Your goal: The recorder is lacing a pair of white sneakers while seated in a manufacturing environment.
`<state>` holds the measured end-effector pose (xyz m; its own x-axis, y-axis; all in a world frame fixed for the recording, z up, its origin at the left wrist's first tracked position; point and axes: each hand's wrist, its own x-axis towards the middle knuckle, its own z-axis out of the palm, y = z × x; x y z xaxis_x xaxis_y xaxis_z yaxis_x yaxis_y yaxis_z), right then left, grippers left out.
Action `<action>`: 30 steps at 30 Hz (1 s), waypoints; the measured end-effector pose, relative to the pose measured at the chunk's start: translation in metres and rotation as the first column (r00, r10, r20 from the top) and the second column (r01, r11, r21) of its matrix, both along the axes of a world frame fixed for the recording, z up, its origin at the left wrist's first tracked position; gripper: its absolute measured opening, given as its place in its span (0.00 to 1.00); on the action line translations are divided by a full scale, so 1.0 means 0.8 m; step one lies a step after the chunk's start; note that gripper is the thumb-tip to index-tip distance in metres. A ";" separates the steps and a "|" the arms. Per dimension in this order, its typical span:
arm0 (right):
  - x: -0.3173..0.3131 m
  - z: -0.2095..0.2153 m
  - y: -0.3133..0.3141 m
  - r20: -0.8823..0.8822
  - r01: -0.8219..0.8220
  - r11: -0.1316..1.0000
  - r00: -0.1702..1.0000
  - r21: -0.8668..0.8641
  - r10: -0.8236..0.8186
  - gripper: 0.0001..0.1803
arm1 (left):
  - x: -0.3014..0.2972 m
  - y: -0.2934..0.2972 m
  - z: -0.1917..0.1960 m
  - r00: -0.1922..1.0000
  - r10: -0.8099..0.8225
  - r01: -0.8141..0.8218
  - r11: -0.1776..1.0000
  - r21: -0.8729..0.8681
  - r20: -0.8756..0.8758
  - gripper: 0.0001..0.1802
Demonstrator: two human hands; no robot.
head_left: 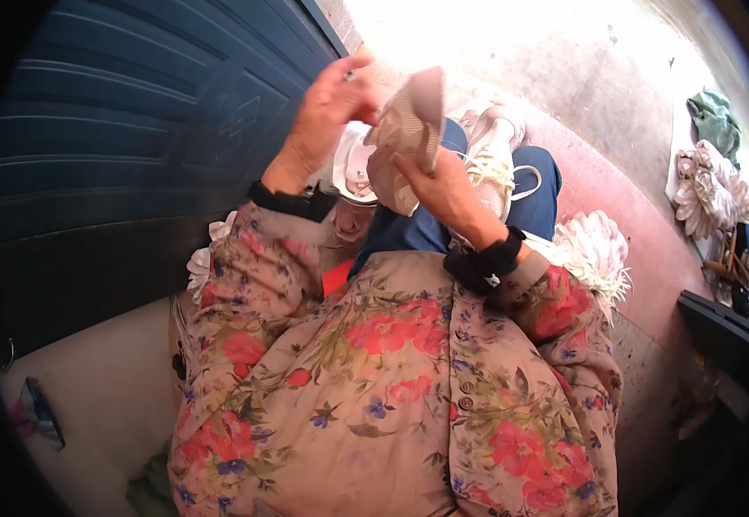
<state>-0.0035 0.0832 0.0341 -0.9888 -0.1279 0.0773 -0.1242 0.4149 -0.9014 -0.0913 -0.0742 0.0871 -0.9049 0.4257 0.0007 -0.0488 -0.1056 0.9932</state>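
Left hand (327,108): raised, fingers bent, fingertips pinching the upper edge of the beige insole (409,129); grip narrow, closed on it
Right hand (439,185): below and right of the left hand; thumb and fingers clasp the insole's lower part; grip closed around it
Insole: held upright between both hands, patterned face toward the camera
White sneaker (491,151): just behind the right hand, on the lap, laces loose
White shoe (353,168): under the left hand, partly hidden
Blue door (133,129): left of the left hand
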 end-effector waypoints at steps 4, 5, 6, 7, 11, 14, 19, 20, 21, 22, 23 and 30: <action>0.001 -0.003 0.008 0.108 0.070 0.950 0.993 -0.303 -0.039 0.16 | 0.000 -0.060 -0.224 0.955 0.092 -0.059 0.991 -0.123 0.283 0.08; -0.001 0.000 0.009 0.142 0.062 0.939 0.990 -0.338 -0.014 0.16 | 0.011 -0.070 -0.279 0.948 0.067 -0.029 0.992 -0.123 0.311 0.08; -0.001 0.001 0.013 0.171 0.068 0.924 0.985 -0.376 -0.004 0.16 | 0.025 -0.061 -0.286 0.927 0.095 -0.016 0.977 -0.215 0.362 0.08; 0.001 -0.002 0.016 0.177 0.074 0.925 0.984 -0.373 -0.007 0.16 | 0.043 -0.055 -0.286 0.905 0.132 -0.002 0.953 -0.304 0.405 0.09; 0.012 0.009 0.026 0.421 0.203 0.825 0.906 -0.528 0.047 0.16 | 0.049 -0.083 -0.236 0.944 0.037 0.159 0.819 -0.551 0.327 0.12; 0.039 -0.015 0.046 0.521 0.307 0.707 0.848 -0.637 0.101 0.17 | 0.032 -0.079 -0.126 0.998 -0.005 0.054 0.635 -0.770 0.065 0.13; 0.073 -0.066 0.141 0.573 0.465 0.374 0.775 -0.803 0.266 0.21 | 0.047 -0.028 0.011 0.950 -0.294 0.267 0.583 -0.767 0.107 0.17; 0.076 -0.081 0.164 0.608 0.503 0.373 0.751 -0.780 0.258 0.21 | 0.054 -0.017 -0.009 0.941 -0.327 0.304 0.704 -0.642 0.087 0.18; 0.074 -0.088 0.171 0.613 0.524 0.357 0.762 -0.773 0.210 0.20 | 0.064 -0.008 -0.033 0.935 -0.349 0.333 0.797 -0.504 0.064 0.20; 0.071 -0.098 0.181 0.636 0.553 0.351 0.747 -0.756 0.192 0.20 | 0.075 0.010 -0.048 0.861 -0.489 0.355 0.774 -0.524 -0.139 0.22; 0.069 -0.105 0.190 0.660 0.579 0.350 0.729 -0.737 0.182 0.20 | 0.090 0.031 -0.060 0.736 -0.590 0.362 0.757 -0.544 -0.331 0.24; 0.060 -0.096 0.208 0.593 0.583 0.199 0.805 -0.788 -0.010 0.17 | 0.126 0.092 -0.109 0.590 -0.732 0.290 0.585 -0.757 -0.340 0.17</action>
